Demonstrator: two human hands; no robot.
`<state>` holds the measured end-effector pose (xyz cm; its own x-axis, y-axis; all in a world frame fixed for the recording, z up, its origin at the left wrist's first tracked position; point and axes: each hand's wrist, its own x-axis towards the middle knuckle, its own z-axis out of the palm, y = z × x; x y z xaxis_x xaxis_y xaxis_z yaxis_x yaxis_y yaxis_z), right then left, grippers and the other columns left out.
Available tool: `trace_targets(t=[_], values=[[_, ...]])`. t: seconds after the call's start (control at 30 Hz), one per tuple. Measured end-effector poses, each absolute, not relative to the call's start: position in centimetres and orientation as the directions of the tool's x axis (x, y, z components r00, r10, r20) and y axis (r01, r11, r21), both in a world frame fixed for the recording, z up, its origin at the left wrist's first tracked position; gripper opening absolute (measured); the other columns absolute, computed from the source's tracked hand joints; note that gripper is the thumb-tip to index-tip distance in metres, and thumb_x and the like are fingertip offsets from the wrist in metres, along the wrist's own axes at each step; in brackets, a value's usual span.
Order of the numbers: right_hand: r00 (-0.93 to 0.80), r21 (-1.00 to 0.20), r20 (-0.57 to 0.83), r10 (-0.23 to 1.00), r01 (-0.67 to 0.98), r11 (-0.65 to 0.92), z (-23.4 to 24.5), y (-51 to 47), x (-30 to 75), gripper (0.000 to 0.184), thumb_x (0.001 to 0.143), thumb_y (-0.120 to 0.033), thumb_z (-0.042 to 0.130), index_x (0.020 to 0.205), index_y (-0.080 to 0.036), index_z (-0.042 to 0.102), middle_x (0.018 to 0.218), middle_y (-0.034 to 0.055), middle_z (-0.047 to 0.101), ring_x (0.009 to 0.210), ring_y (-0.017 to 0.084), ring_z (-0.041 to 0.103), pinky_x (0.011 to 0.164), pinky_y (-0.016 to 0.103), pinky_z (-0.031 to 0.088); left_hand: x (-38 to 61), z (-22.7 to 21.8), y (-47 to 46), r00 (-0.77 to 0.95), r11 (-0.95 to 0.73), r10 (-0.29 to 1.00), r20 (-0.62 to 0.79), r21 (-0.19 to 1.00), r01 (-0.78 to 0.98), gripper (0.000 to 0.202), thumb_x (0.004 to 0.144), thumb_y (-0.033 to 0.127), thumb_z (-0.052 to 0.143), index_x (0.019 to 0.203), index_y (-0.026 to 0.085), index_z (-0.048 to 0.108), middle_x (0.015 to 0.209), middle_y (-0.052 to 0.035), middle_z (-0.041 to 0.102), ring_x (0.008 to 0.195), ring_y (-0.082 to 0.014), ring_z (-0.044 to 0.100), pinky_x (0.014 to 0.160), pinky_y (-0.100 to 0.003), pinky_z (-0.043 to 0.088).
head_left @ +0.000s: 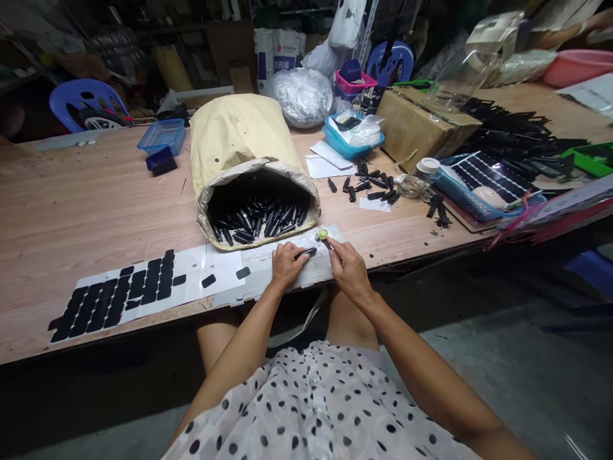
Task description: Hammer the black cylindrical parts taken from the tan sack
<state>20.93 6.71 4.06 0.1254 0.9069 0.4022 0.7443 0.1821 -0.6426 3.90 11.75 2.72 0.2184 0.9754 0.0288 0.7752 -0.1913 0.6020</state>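
Note:
My left hand [286,263] is closed around a small black elongated piece [307,252], whose tip sticks out to the right. Just beside it, the fingers of my right hand [349,268] pinch together on something thin that I cannot make out. A small round yellow-green object [322,234] sits right at those right fingertips; whether they touch it is unclear. Both hands are over a pale board [268,281] along the table's front edge. Behind them a large tan sack [244,128] lies on its side, its mouth toward me, with many black pieces [258,220] inside.
A white sheet with rows of black rounded patches [112,300] lies to the left. Loose black pieces [368,185] are scattered right of the sack. Farther back stand blue baskets [163,135], a cardboard box [421,124] and a black heap [507,131]. Another person's arm shows top right.

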Motion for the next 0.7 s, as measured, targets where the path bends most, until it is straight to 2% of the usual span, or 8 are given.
trace_targets(t=[0.2, 0.47, 0.7], values=[[0.174, -0.691, 0.364, 0.915, 0.709, 0.140, 3.7, 6.4, 21.4, 0.041, 0.092, -0.025, 0.043, 0.122, -0.025, 0.071, 0.103, 0.0096, 0.072, 0.098, 0.024, 0.066, 0.090, 0.038, 0.054, 3.8, 2.8, 11.7, 0.231, -0.204, 0.972, 0.031, 0.589, 0.782, 0.022, 0.093, 0.036, 0.062, 0.107, 0.032, 0.078, 0.096, -0.0032, 0.066, 0.100, -0.0231, 0.052, 0.087, -0.037, 0.039], [0.151, -0.695, 0.344, 0.927, 0.705, 0.143, 3.6, 6.4, 21.1, 0.040, 0.091, -0.025, 0.044, 0.121, -0.023, 0.071, 0.103, 0.0098, 0.072, 0.097, 0.024, 0.066, 0.090, 0.038, 0.055, 3.6, 2.6, 11.8, 0.250, -0.224, 0.968, 0.036, 0.576, 0.786, 0.021, 0.092, 0.038, 0.063, 0.106, 0.034, 0.078, 0.096, -0.0029, 0.065, 0.098, -0.0231, 0.051, 0.086, -0.037, 0.039], [0.116, -0.641, 0.424, 0.898, 0.739, 0.207, 4.5, 5.6, 20.1, 0.041, 0.096, -0.024, 0.040, 0.127, -0.026, 0.067, 0.103, 0.0088, 0.070, 0.099, 0.022, 0.065, 0.090, 0.034, 0.054, 3.6, 2.7, 11.6, 0.257, -0.238, 0.965, 0.049, 0.570, 0.786, 0.021, 0.089, 0.036, 0.066, 0.107, 0.035, 0.078, 0.096, -0.0030, 0.065, 0.097, -0.0231, 0.052, 0.085, -0.038, 0.039]])
